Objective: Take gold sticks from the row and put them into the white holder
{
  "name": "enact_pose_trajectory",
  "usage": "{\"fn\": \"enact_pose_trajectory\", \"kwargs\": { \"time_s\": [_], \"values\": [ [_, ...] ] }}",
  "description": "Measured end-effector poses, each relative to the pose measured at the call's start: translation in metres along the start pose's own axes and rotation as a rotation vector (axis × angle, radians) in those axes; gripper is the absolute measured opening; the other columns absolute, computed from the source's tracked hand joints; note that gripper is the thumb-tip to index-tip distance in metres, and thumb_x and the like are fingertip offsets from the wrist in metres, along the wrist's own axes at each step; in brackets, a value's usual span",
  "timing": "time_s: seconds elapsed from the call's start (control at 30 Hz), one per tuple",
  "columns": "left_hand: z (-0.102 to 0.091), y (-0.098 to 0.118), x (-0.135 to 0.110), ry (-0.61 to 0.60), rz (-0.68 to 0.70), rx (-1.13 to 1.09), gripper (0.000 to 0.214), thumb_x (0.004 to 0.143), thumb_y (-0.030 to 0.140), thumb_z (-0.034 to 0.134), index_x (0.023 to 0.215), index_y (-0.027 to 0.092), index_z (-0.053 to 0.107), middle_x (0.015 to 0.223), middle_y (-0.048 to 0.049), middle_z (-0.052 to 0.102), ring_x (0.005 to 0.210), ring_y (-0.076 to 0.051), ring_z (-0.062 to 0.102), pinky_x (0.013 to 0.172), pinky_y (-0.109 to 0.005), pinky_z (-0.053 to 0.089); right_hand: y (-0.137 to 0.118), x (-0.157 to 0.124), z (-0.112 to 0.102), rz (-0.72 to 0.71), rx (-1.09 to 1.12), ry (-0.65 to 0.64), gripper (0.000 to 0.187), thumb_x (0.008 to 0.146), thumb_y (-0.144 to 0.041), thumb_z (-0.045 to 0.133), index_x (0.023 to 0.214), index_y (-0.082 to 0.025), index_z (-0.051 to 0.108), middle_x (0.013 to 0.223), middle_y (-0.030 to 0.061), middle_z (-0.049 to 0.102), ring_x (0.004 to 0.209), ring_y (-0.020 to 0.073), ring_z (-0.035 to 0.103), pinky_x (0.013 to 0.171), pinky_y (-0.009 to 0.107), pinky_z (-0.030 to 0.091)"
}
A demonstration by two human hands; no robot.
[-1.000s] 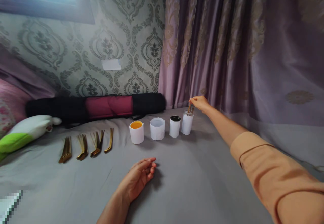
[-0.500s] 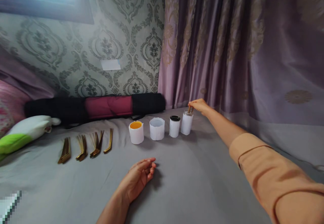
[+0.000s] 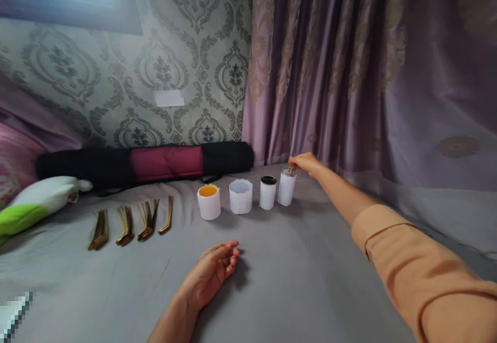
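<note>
At the far right of the row, my right hand [image 3: 305, 162] pinches slim gold-brown pieces [image 3: 292, 167] by their upper ends. Their lower ends are inside the mouth of a tall white-wrapped jar [image 3: 286, 190] with a clear rim; the kind of piece is too small to tell. My left hand [image 3: 218, 266] rests on the grey sheet with its fingers loosely curled and apart, holding nothing. Beside the jar stand a white can with a dark inside [image 3: 267, 197], a wide white tub [image 3: 240, 203] and a white tub with an orange inside [image 3: 209, 207].
Several bundles of slim, bent gold-coloured pieces [image 3: 125, 226] lie on the grey sheet [image 3: 295, 276] at left. Behind runs a long black and maroon bag [image 3: 166, 162]. A white and green plush item [image 3: 42, 203] is at far left; a purple curtain [image 3: 330, 63] hangs behind my right hand.
The pieces in my right hand have gone slightly deeper into the tall jar, with less of them showing above its rim. My left hand has stayed in place.
</note>
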State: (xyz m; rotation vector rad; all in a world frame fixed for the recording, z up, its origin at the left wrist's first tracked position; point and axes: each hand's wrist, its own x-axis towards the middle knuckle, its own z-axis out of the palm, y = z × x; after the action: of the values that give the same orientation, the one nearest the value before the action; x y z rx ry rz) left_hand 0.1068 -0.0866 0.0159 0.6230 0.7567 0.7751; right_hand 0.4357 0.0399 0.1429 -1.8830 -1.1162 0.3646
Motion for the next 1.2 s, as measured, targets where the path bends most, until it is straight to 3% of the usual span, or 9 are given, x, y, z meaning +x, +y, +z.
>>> {"fn": "enact_pose_trajectory", "kwargs": {
  "time_s": [0.73,1.2],
  "values": [
    [-0.0024,-0.0007,0.0009,-0.020,0.001,0.001,0.020,0.073,0.015,0.057,0.092,0.008,0.056,0.073,-0.0059,0.059,0.057,-0.007,0.054,0.053,-0.017,0.046,-0.0017,-0.0039,-0.0019,0.134,0.045,0.019,0.017,0.057,-0.021,0.062,0.072,-0.011,0.065,0.065,0.0040,0.062,0.050,0.0080,0.050,0.040,0.017,0.034],
    [0.0009,0.0018,-0.0003,0.002,-0.001,0.001,0.018,0.073,0.014,0.056,0.091,0.008,0.056,0.071,-0.0057,0.059,0.056,-0.007,0.054,0.052,-0.017,0.046,-0.0025,-0.0075,-0.0046,0.153,0.087,-0.013,0.029,0.074,-0.036,0.048,0.074,-0.014,0.066,0.075,0.0061,0.066,0.053,0.0085,0.052,0.046,0.019,0.035]
  ]
}}
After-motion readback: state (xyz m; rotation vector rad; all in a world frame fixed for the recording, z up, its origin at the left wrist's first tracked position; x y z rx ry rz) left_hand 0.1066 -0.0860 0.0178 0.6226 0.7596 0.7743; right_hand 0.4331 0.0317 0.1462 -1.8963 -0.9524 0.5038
